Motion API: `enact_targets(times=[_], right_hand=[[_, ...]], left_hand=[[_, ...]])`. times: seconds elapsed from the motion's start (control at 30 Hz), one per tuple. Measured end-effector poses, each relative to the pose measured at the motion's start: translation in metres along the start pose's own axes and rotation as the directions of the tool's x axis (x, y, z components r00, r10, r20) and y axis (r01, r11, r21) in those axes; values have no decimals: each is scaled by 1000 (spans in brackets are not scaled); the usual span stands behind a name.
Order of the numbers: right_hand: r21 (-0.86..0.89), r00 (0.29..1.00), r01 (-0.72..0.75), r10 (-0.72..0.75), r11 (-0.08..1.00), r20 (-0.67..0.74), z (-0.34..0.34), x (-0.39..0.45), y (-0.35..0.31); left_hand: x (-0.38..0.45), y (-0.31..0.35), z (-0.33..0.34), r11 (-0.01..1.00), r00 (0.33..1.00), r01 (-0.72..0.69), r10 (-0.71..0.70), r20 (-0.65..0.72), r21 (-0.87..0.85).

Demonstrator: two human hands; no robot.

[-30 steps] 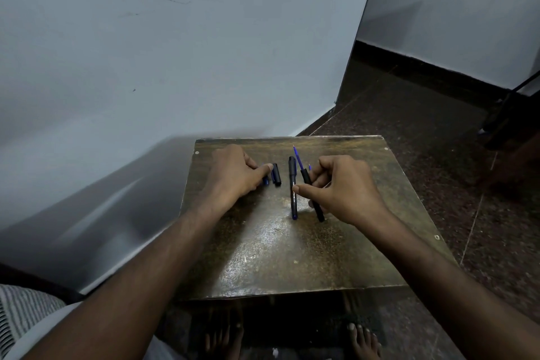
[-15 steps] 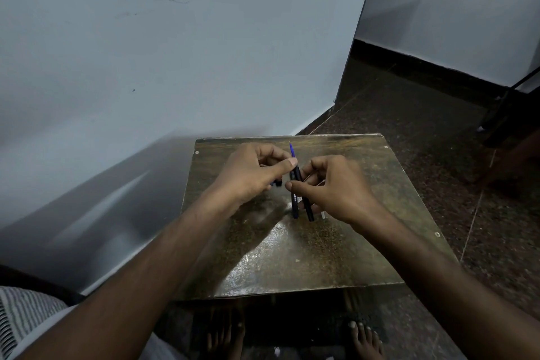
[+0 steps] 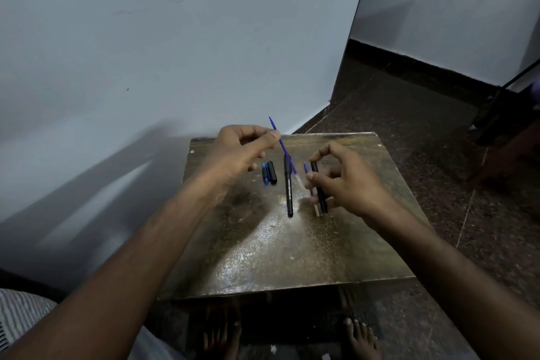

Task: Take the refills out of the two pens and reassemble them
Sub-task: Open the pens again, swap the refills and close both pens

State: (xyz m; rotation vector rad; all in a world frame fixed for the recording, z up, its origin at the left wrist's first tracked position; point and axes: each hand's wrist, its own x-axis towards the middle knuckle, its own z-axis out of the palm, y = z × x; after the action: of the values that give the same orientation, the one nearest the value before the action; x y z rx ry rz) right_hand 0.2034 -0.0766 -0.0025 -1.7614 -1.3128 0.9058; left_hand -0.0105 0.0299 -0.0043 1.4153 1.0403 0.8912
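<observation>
Setting: pale wall on the left, dark speckled floor (image 3: 409, 114) on the right, and a small square worktop (image 3: 292, 257) with a worn, glossy brown-gold surface set close to the wall corner.

Left hand (image 3: 233, 155): raised above the far left part of the worktop. Thumb and forefinger fingers (image 3: 273, 135) pinched together on a thin blue refill (image 3: 279, 139), held tilted, upper tip toward the wall, lower end slanting down toward the pens; remaining fingers curled.

Right hand (image 3: 347, 181): low over the right centre of the worktop. Thumb and forefinger clamped on a black pen barrel (image 3: 318, 184), gripped at its far end and at mid-length, lying roughly lengthwise. A second blue refill (image 3: 307, 174) runs just beside this barrel on its left, tip pointing away; whether the fingers also grip it cannot be told.

Between the hands: one black pen (image 3: 288, 188) with white lettering, flat on the worktop, apart from both hands, blue end toward the viewer.

Left of that pen: two short pen parts side by side, touching, one blue (image 3: 265, 174), one black (image 3: 272, 172), lying below the left hand.

Periphery: both forearms bare; bare feet (image 3: 361, 336) on the floor beyond the near worktop edge; striped cloth (image 3: 20, 318) at the lower left corner.
</observation>
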Motion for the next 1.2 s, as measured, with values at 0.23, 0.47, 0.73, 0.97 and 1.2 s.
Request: enact_targets(times=[0.23, 0.47, 0.73, 0.97, 1.2], right_hand=[[328, 988, -23, -28, 944, 149, 10, 0, -7], [390, 976, -122, 39, 913, 214, 4, 0, -13], [440, 964, -170, 56, 882, 261, 6, -2, -17], [413, 985, -122, 60, 903, 159, 5, 5, -11], [-254, 930, -189, 90, 949, -356, -60, 28, 21]], left_hand=[[-20, -2, 36, 982, 958, 171, -148, 245, -76], [-17, -6, 31, 990, 976, 142, -139, 168, -6], [-16, -9, 35, 997, 993, 74, -70, 92, -36], [-17, -9, 36, 985, 998, 66, -62, 32, -158], [-13, -6, 32, 951, 992, 125, -122, 28, -282]])
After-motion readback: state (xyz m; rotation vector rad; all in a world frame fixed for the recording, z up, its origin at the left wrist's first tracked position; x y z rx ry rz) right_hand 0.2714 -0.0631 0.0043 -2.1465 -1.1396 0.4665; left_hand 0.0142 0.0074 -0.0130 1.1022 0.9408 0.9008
